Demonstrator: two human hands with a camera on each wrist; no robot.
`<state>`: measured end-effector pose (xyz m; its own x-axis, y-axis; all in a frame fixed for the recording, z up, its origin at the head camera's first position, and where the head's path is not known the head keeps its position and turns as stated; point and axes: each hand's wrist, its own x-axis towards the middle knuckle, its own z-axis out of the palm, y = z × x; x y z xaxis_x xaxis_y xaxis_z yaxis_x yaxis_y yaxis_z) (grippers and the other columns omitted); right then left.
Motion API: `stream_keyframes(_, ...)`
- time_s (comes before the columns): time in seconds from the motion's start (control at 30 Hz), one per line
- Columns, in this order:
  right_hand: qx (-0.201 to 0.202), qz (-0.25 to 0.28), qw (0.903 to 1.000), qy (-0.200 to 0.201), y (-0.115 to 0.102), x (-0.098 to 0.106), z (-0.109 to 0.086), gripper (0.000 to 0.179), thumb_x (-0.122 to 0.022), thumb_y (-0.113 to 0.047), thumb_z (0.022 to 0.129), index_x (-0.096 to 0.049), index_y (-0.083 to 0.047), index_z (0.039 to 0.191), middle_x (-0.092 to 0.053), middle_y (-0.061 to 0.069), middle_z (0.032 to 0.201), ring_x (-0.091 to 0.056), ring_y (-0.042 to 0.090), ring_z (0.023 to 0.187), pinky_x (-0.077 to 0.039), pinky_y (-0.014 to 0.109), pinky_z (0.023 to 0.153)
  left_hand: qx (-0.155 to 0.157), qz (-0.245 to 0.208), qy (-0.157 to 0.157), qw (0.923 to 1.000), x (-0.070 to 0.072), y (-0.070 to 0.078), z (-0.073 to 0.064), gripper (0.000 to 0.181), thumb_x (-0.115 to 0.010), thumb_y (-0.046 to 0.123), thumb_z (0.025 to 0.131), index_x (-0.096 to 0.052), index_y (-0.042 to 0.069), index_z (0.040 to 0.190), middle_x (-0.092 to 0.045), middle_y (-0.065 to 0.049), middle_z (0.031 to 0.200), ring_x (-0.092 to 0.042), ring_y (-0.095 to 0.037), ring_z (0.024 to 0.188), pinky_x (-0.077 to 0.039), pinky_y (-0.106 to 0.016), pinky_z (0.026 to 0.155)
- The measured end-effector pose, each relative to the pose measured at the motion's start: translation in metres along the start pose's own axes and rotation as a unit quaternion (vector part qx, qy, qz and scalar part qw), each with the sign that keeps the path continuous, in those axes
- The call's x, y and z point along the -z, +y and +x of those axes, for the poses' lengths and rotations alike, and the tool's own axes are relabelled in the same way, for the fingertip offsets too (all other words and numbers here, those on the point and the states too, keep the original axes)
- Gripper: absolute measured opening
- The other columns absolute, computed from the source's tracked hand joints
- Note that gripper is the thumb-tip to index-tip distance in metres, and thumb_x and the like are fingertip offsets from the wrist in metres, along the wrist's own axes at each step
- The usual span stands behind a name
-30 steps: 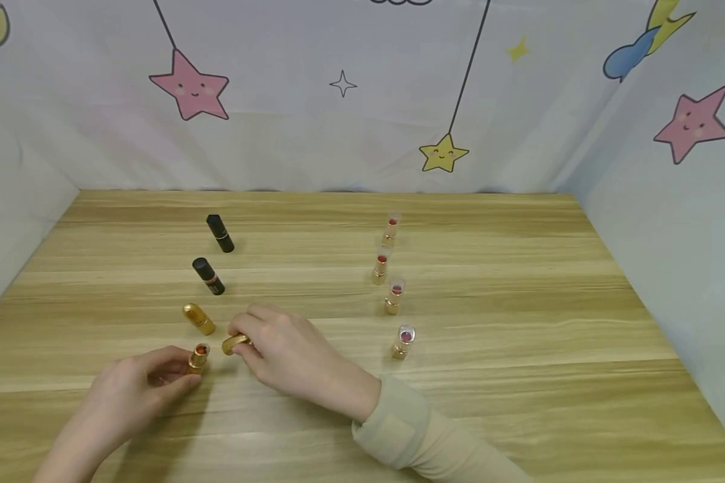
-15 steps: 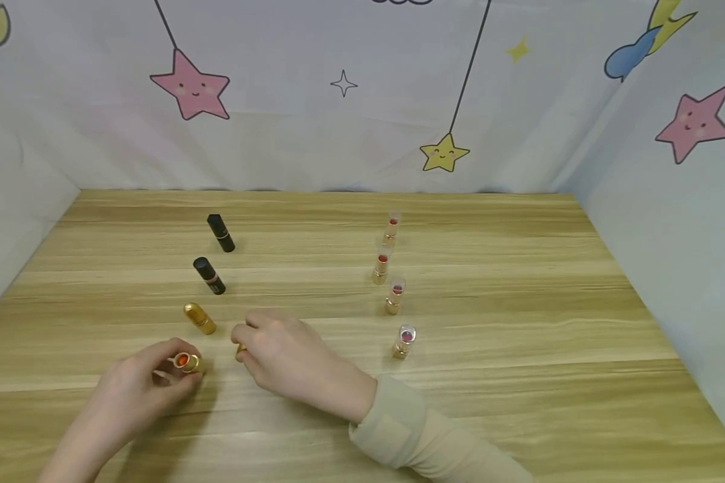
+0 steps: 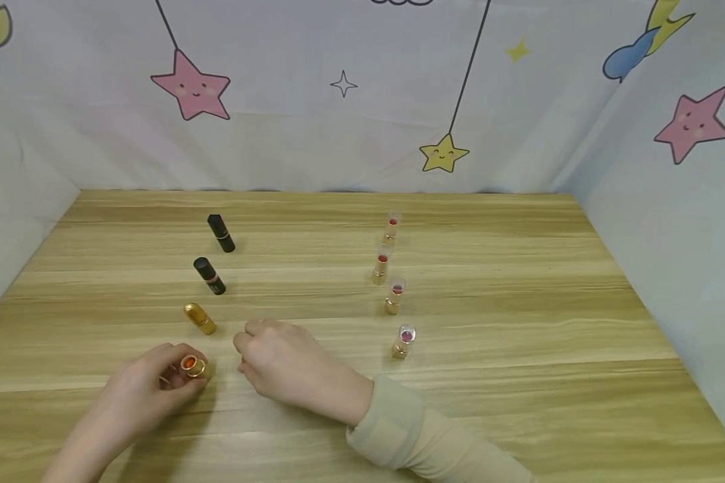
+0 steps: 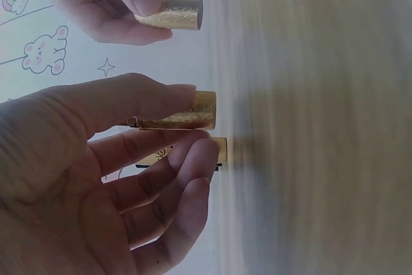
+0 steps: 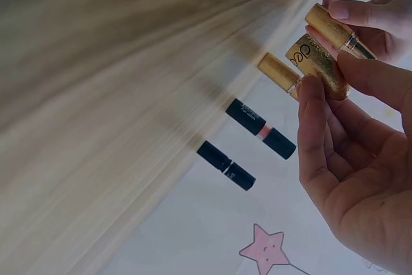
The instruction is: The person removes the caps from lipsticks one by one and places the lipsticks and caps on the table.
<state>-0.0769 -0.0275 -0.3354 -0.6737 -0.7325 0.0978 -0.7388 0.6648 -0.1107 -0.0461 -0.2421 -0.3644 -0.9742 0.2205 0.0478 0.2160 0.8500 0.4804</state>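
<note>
My left hand (image 3: 139,386) holds an uncapped gold lipstick (image 3: 198,368) between thumb and fingers, low over the table. The lipstick's open end, with an orange-red tip inside, tilts toward the head camera. To its right, my right hand (image 3: 293,365) pinches the gold lipstick cap (image 5: 318,66), which its fingers mostly hide in the head view. In the left wrist view the cap (image 4: 180,14) and the lipstick base (image 4: 196,111) are apart. A capped gold lipstick (image 3: 199,318) stands just beyond my left hand.
Behind the capped gold lipstick stand two black lipsticks, a nearer one (image 3: 209,276) and a farther one (image 3: 220,233). Several clear-capped lipsticks form a row at the right, the nearest (image 3: 403,342) level with my right hand. A printed curtain (image 3: 278,147) borders the wooden table (image 3: 519,302).
My left hand has tilted the lipstick so its open end faces the camera, and shifted slightly right. My right hand has turned the cap, now mostly hidden behind its fingers.
</note>
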Motion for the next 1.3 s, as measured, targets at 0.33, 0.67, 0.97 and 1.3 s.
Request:
stream_keyframes(0.33,-0.003,-0.006,0.9996,-0.026,-0.0012,-0.0001,0.0013,0.014,-0.066,-0.030,0.090,-0.066,-0.016,0.095,-0.062,-0.008,0.086,-0.056,0.004,0.072,-0.048,0.015,0.063,0.003,0.001,-0.027,0.9996,0.0000,0.0000,0.0006,0.021,-0.080,0.017,0.074,-0.066,0.018,0.088,-0.057,0.010,0.070,-0.044,0.008,0.061,-0.038,-0.021,0.055)
stream_keyframes(0.67,-0.002,-0.012,0.9989,-0.045,-0.0021,-0.0023,0.0012,0.012,-0.067,-0.028,0.089,-0.066,-0.017,0.093,-0.061,-0.008,0.084,-0.054,0.003,0.070,-0.047,0.015,0.064,0.001,0.004,-0.029,0.9996,-0.0005,0.0000,-0.0006,0.021,-0.080,0.018,0.073,-0.063,0.022,0.083,-0.052,0.012,0.066,-0.040,0.007,0.059,-0.035,-0.020,0.054)
stream_keyframes(0.97,0.002,-0.015,0.9983,-0.056,-0.0029,-0.0032,0.0025,0.011,-0.067,-0.027,0.089,-0.065,-0.017,0.093,-0.061,-0.008,0.084,-0.054,0.003,0.071,-0.047,0.015,0.064,-0.001,0.009,-0.033,0.9994,-0.0004,-0.0001,0.0005,0.021,-0.081,0.018,0.073,-0.065,0.023,0.085,-0.054,0.012,0.068,-0.041,0.007,0.061,-0.035,-0.020,0.055)
stream_keyframes(1.3,0.001,-0.020,0.9981,-0.058,-0.0040,-0.0042,0.0028,0.011,-0.067,-0.028,0.089,-0.065,-0.018,0.093,-0.060,-0.009,0.083,-0.053,0.003,0.070,-0.045,0.015,0.062,0.006,0.013,-0.035,0.9993,-0.0008,-0.0002,0.0002,0.021,-0.081,0.016,0.073,-0.066,0.022,0.086,-0.054,0.011,0.067,-0.040,0.006,0.060,-0.034,-0.021,0.054)
